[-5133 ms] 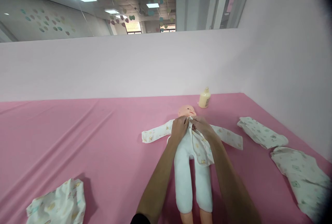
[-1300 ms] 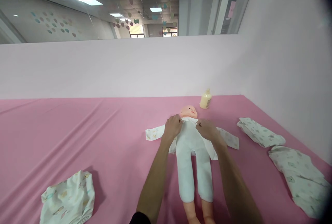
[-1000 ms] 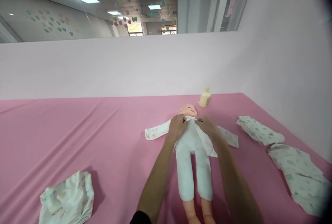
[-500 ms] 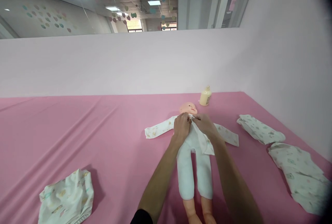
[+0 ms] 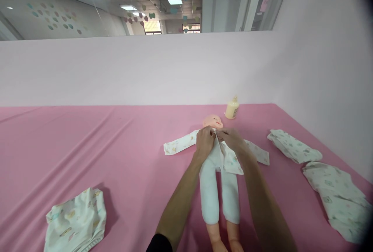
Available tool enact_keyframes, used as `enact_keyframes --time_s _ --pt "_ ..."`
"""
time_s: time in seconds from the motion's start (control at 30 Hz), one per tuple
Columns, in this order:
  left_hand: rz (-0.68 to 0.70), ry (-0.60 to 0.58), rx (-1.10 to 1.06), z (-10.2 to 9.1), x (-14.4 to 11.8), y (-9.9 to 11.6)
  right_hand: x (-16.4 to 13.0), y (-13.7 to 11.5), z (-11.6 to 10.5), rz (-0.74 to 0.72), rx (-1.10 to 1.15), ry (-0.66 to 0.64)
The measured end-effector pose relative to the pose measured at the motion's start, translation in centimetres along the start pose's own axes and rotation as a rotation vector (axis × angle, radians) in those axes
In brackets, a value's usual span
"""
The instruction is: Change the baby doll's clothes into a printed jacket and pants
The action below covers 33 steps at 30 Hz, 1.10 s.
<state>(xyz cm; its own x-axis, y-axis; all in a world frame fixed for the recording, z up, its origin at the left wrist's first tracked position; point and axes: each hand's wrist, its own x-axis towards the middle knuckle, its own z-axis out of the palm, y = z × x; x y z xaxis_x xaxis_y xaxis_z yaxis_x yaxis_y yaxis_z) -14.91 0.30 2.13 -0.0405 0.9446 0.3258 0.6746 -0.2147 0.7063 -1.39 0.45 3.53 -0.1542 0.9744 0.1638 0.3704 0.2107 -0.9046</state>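
A crumpled white printed cloth (image 5: 76, 221) lies well left of the left hand (image 5: 205, 142). Both hands pinch the collar of the white printed baby shirt (image 5: 225, 158) on the plastic baby doll (image 5: 217, 174), right hand (image 5: 231, 139) touching the left. Folded printed garments (image 5: 294, 150) lie right, on the pink desk (image 5: 116, 154).

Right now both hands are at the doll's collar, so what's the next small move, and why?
Probably fasten the shirt's top closure. The left hand and right hand pinch its two front edges together just below the doll's chin, while the lower right flap lies open over the white body.
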Motion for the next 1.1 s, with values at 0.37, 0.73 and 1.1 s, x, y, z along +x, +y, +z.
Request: enact_keyframes --time_s 0.37,0.73,1.1 --pt "-0.204 -0.107 -0.501 -0.2 0.4 -1.1 1.2 1.9 1.9 0.094 0.265 0.072" --pt "-0.453 -0.360 -1.070 -1.4 1.3 -2.4 1.2 1.4 2.4 -0.028 -0.059 0.111" --pt "-0.390 -0.349 -0.968 -0.9 1.0 -3.1 1.0 1.2 1.3 -0.109 -0.158 -0.023"
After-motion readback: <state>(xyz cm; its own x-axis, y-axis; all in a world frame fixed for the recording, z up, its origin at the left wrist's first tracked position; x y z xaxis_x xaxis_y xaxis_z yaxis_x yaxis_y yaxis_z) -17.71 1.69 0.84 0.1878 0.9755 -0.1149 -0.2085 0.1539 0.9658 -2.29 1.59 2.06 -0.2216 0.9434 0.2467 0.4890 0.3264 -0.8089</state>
